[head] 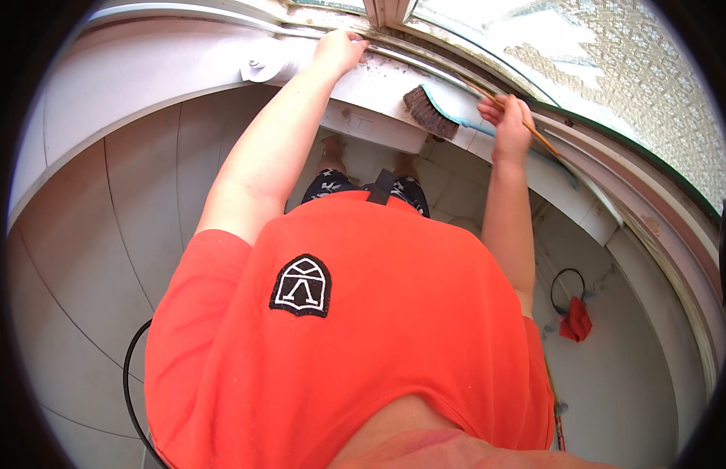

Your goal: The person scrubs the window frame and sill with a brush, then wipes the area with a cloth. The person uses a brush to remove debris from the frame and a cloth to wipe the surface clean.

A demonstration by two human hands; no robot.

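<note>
My left hand (340, 51) is at the window track (421, 57), its fingers bent down at the sill's inner edge; whether it holds anything is hidden. My right hand (511, 129) grips a thin wooden stick (539, 136), slanting over the track. Beneath that hand lies a bench brush (431, 112) with dark bristles and a blue handle, on the white sill (392, 88); whether the hand touches its handle I cannot tell. A roll of white paper (275, 61) lies on the sill, left of my left hand.
Patterned film (644, 76), partly torn or peeled, covers the window glass at the upper right. A red cloth (575, 321) and a dark loop (567, 287) are at the lower right. A black cable (128, 375) curves at my left side. The window frame runs along the sill.
</note>
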